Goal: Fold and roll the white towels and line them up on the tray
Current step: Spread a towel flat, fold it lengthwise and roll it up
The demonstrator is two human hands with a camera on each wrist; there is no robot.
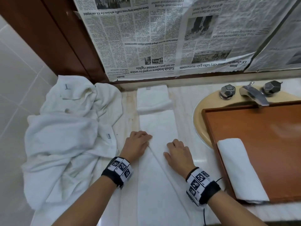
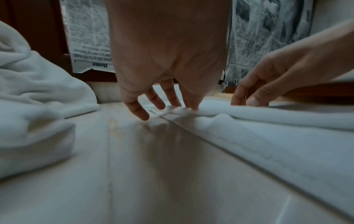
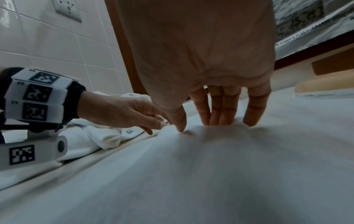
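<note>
Here, lay a long white towel (image 1: pixel 158 128) flat on the tabletop (image 1: pixel 184 101), folded lengthwise; pressed at its left fold by left hand (image 1: pixel 137 145), fingers straight; flattened by right hand (image 1: pixel 177 154), fingers straight, holding nothing; rested a rolled towel (image 1: pixel 241 170) on the wooden tray (image 1: pixel 268 128) rightward; heaped crumpled towels (image 1: pixel 65 136) leftward.

Left hand (image 1: pixel 137 145) and right hand (image 1: pixel 176 154) palm-down, side by side, fingers extended, forearms parallel.
</note>
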